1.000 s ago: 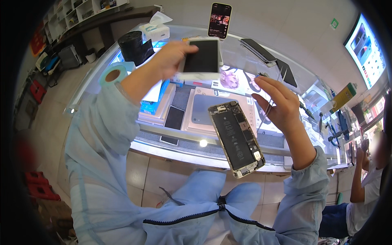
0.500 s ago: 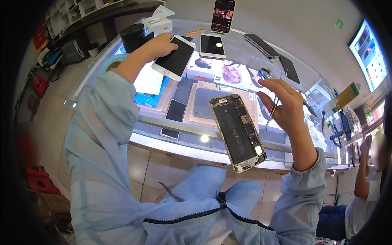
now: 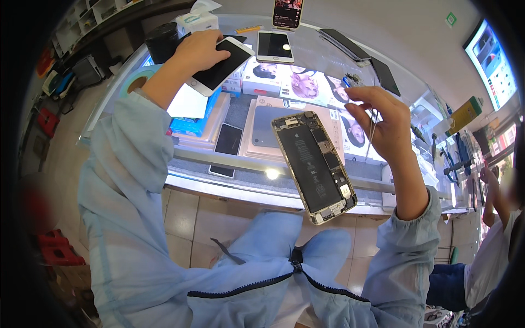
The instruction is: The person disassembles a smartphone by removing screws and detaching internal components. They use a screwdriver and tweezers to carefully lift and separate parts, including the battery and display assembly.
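My left hand (image 3: 201, 52) grips a white-bordered phone screen (image 3: 223, 68) with a dark glass face, tilted above the far left of the glass counter. Whether a phone body lies behind it, I cannot tell. Thin metal tweezers (image 3: 372, 127) are in my right hand (image 3: 387, 119), its thumb and forefinger bent close together, and part of the tweezers is hidden by the fingers. To the left of that hand and nearer me, an opened phone (image 3: 311, 169) with a gold rim shows its black battery and circuit parts. It sits at the counter's near edge, touched by neither hand.
A white phone (image 3: 275, 46) lies at the back, near a phone on a stand (image 3: 287, 13). Dark phone panels (image 3: 344, 45) rest at the back right. Left are a tape roll (image 3: 136, 81), black canister (image 3: 162, 44) and tissue box (image 3: 197, 23). Another person (image 3: 492, 257) is at far right.
The view has shifted slightly. My left hand has tilted the phone screen and its fingers lie further over it. My right hand has moved slightly right, turning the tweezers.
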The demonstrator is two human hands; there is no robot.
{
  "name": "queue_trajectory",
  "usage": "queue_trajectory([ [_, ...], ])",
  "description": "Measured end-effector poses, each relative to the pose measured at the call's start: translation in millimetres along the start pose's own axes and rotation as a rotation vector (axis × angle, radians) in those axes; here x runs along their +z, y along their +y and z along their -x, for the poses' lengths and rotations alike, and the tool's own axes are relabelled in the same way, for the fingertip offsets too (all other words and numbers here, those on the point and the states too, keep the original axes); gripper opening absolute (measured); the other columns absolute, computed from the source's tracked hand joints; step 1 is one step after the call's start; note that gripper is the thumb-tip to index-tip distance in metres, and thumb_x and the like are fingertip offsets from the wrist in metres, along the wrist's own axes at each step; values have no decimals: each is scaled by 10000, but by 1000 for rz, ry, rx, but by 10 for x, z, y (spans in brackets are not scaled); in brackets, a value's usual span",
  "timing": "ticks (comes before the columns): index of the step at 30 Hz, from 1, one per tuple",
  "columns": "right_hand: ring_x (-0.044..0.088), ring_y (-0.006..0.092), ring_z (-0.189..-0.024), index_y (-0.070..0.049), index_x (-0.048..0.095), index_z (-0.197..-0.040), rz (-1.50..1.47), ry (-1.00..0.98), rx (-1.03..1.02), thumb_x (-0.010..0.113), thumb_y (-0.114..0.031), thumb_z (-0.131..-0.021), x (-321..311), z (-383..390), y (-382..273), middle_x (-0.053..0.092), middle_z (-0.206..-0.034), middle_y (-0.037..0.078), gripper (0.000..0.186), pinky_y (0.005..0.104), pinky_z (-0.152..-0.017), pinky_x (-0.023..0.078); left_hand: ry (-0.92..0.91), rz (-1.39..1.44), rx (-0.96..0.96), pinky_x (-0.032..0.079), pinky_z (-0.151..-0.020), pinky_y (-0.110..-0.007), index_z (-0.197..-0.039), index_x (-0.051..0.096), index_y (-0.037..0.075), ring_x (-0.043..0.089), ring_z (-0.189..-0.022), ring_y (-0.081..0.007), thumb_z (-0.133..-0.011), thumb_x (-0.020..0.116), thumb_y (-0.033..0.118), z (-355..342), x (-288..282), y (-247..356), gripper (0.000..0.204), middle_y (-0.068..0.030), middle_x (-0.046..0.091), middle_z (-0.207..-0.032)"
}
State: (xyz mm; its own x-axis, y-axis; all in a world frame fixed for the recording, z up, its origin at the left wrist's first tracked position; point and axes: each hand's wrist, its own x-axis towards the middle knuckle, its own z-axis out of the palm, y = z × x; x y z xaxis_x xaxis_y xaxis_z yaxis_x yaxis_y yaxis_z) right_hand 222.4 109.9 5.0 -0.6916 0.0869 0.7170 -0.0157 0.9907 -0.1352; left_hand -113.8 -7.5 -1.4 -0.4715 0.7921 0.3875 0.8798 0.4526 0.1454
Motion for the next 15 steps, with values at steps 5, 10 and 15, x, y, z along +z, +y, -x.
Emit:
queue_trajectory([
  [5, 678, 189, -822, -21, 659, -1020, -335, 28, 179, 552, -292, -944, -19, 17, 37, 681, -934, 102, 300, 281, -677, 525, -18, -4, 23, 494, -884, -375, -1196, 597, 78, 646, -993, -274, -810, 676, 314, -21, 87, -67, 459, -144, 655, -1109],
  [10, 679, 227, -870, 20, 629, -1012, -548, 95, 231, 306, -453, -1011, -44, 18, 25, 652, -1027, 157, 573, 300, -713, 537, -116, 34, 12, 467, -925, -373, -1214, 588, 82, 615, -1053, -274, -822, 666, 319, -18, 42, 0, 465, -145, 631, -1158],
  [15, 646, 185, -788, 35, 601, -924, -641, 18, 174, 312, -434, -1016, -13, 40, 164, 629, -886, 128, 559, 271, -741, 519, 116, 303, 361, 458, -891, -370, -1211, 577, 61, 570, -1074, -275, -826, 672, 308, 321, 1, 473, 467, -133, 575, -1222],
])
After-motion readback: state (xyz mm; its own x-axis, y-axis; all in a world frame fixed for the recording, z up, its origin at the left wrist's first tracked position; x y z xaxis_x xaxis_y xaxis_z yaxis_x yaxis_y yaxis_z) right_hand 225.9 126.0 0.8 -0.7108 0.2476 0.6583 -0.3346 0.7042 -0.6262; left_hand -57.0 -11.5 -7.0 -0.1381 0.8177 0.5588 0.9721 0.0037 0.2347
